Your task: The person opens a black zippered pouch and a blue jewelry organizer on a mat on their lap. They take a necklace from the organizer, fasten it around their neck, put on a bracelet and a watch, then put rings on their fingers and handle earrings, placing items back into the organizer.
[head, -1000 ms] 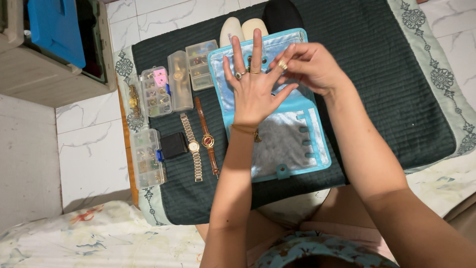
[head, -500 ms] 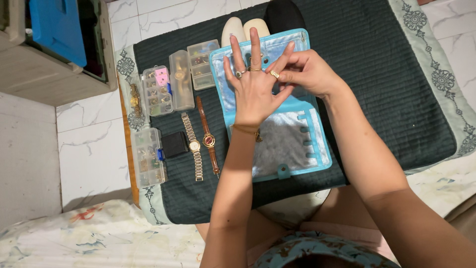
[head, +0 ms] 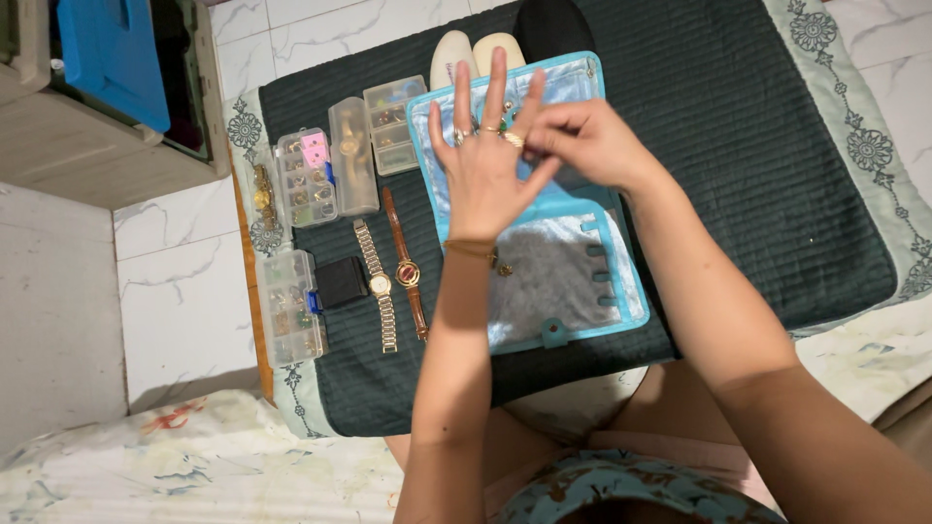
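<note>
— Over the open turquoise fabric jewellery organiser, left hand spreads its fingers; right hand pinches a gold ring on one.
— Risk?
— Loosened pinch; it likely drops among the clear plastic compartment boxes.

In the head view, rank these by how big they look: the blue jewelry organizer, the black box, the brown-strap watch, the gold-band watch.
Largest to smallest:
1. Blue jewelry organizer, partly covered by the hands.
2. Brown-strap watch and gold-band watch: too alike to rank.
3. Black box, shortest, though wider than either watch.
</note>
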